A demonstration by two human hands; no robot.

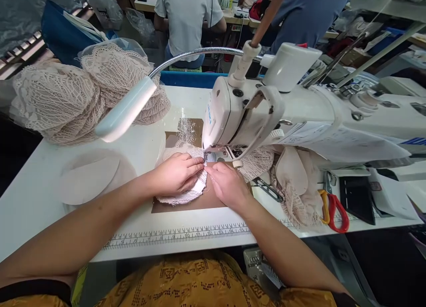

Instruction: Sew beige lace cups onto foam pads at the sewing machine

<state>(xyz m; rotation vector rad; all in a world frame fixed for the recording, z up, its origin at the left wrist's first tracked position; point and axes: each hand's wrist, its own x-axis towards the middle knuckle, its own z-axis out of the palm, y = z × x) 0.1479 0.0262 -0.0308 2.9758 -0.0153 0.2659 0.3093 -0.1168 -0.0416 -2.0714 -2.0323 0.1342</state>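
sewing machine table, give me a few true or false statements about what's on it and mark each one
1. The left hand and right hand both rest on a lace piece under the sewing machine. True.
2. The red-handled scissors lie left of the left hand. False: they lie to the right, near the table's front edge.
3. A stack of lace cups sits at the far left of the table. True.
4. The lamp head hangs right of the sewing machine. False: it hangs to its left.
5. A printed ruler runs along the table's near edge. True.
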